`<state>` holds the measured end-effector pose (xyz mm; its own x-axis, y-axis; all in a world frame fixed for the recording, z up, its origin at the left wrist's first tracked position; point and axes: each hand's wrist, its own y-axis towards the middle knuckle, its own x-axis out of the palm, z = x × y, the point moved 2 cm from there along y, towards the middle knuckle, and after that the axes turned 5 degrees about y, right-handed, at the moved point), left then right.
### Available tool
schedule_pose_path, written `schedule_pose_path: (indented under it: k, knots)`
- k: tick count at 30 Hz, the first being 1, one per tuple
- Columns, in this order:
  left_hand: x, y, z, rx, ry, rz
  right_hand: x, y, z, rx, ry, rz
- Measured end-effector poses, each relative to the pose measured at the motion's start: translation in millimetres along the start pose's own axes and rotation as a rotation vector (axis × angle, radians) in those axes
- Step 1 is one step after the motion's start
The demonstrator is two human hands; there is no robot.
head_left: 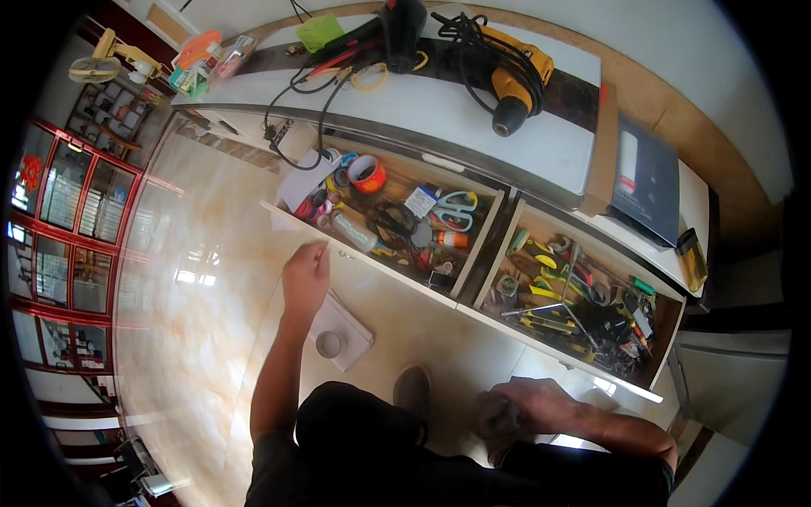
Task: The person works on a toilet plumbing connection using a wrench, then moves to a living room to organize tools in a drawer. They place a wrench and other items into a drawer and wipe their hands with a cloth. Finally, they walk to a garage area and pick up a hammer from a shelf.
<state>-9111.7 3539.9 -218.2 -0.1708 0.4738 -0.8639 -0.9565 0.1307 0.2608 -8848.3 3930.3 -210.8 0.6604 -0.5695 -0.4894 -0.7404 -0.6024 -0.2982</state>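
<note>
Just ahead of the left hand (pixel 306 270): left drawer (pixel 384 266), with tape roll (pixel 372 183) and scissors (pixel 457 210) inside. Behind that hand, to its right, on the floor (pixel 211 228): papers (pixel 352 329) under a ring (pixel 330 353). Ahead of the right hand (pixel 541 404): right drawer (pixel 583 363), with hand tools (pixel 545 292) inside; beyond, on the cabinet top (pixel 456 127), drill (pixel 509 83).

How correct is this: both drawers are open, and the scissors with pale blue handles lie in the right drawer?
Not quite: in the head view, the scissors with pale blue handles lie in the left drawer, not the right drawer. Both drawers are open, as you say.
</note>
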Motion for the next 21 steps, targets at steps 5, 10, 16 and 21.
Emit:
schedule_pose_path:
  k: [5,10,16,21]
  knots:
    - [38,81,62,0.148,-0.079,-0.283,0,-1,-10,-0.029,-0.016,0.006]
    - [120,93,93,0.431,-0.019,-0.67,6,-6,-8,0.0,0.043,0.033]
    - [147,74,95,0.592,0.207,-0.643,4,-11,-7,0.007,0.094,0.083]
    - [135,85,57,0.642,0.394,-0.435,8,-9,-3,-0.035,0.018,0.103]
